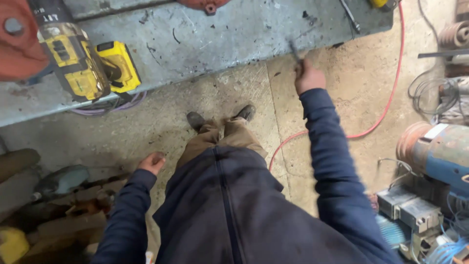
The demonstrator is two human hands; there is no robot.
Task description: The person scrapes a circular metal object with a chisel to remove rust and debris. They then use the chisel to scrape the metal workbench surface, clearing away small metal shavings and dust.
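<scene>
My right hand point(309, 77) is raised at the front edge of the grey metal workbench point(229, 34) and is closed around a thin dark tool point(294, 53) that sticks up over the bench edge; the tool is blurred. My left hand point(152, 162) hangs low at my side with its fingers curled in and nothing in it. A yellow and black cordless drill point(78, 61) lies on the bench at the left, far from both hands. My dark blue jacket and my two shoes point(221, 116) fill the middle of the view.
A red hose point(386, 105) runs across the concrete floor at the right. A blue motor with a rusty pulley point(437, 151) and wired parts sit at the right. Scrap and rusty pieces point(58, 205) lie at the lower left. A red metal disc point(17, 39) rests on the bench.
</scene>
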